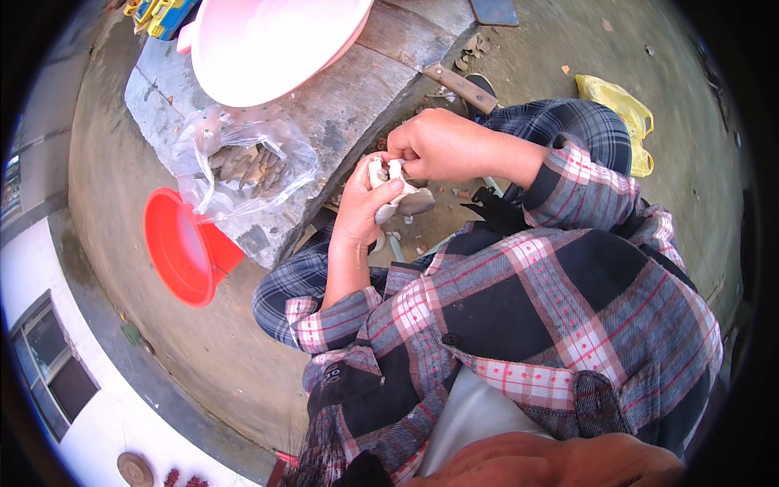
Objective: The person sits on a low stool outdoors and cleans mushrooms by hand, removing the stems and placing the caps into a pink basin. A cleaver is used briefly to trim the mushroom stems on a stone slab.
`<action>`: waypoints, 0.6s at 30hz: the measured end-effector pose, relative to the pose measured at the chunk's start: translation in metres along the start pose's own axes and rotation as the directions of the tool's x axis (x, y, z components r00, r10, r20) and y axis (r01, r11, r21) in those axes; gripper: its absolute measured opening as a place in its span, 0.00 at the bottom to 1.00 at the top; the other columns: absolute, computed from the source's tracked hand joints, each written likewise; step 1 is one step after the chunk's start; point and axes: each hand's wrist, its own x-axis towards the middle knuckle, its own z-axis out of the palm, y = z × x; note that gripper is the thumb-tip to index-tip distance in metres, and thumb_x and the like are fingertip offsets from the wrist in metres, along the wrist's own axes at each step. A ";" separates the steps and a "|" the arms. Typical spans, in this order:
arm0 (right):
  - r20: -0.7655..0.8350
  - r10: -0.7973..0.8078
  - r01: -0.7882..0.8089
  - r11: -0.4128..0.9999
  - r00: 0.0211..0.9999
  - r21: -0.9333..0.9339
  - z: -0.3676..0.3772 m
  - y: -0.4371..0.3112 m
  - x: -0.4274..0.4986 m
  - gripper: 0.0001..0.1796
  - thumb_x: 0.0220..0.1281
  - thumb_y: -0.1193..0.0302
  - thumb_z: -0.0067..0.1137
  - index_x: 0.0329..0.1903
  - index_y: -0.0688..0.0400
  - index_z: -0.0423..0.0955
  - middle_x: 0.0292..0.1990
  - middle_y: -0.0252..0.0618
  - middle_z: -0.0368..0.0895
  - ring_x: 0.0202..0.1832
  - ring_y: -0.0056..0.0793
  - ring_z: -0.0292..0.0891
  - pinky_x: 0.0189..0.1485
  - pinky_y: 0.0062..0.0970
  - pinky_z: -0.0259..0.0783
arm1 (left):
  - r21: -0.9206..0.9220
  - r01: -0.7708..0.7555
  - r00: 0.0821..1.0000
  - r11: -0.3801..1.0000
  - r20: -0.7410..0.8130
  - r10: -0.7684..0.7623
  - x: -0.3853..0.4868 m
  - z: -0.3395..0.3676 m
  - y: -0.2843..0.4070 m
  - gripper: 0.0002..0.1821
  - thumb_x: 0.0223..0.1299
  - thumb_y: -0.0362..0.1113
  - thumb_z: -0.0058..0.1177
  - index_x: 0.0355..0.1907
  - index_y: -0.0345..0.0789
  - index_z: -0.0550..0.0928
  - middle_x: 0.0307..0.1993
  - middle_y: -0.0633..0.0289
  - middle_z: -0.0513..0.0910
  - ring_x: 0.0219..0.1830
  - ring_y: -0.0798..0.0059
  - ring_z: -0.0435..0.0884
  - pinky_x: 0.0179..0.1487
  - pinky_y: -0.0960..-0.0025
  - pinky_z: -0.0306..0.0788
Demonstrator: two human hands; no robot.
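My left hand [360, 204] holds a pale mushroom cluster [398, 195] over my lap, its thumb pressed on the stems. The fingers of my right hand [435, 146] are bent and pinch at the top of the same cluster; what lies between their tips is partly hidden. To the left, on a grey stone slab [359, 79], an open clear plastic bag [292, 140] holds several grey-brown mushrooms [249, 167]. Behind the bag stands a large pink basin [274, 49], its inside very bright.
A wooden-handled tool [461, 88] juts past the slab's edge near my right hand. A red bucket [182, 246] stands below the bag. A yellow plastic bag [614, 122] lies on the concrete floor [681, 182]. Yellow and blue objects [161, 15] sit at the slab's far corner.
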 end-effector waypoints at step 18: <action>0.020 -0.085 0.087 0.985 0.996 -0.146 -0.007 0.011 0.000 0.07 0.49 0.72 0.56 0.31 0.60 0.79 0.30 0.43 0.80 0.34 0.40 0.77 0.36 0.34 0.72 | -0.023 0.087 0.986 0.996 0.147 -0.083 -0.002 -0.002 -0.001 0.27 0.50 0.35 0.60 0.53 0.29 0.70 0.42 0.50 0.80 0.44 0.65 0.81 0.52 0.65 0.73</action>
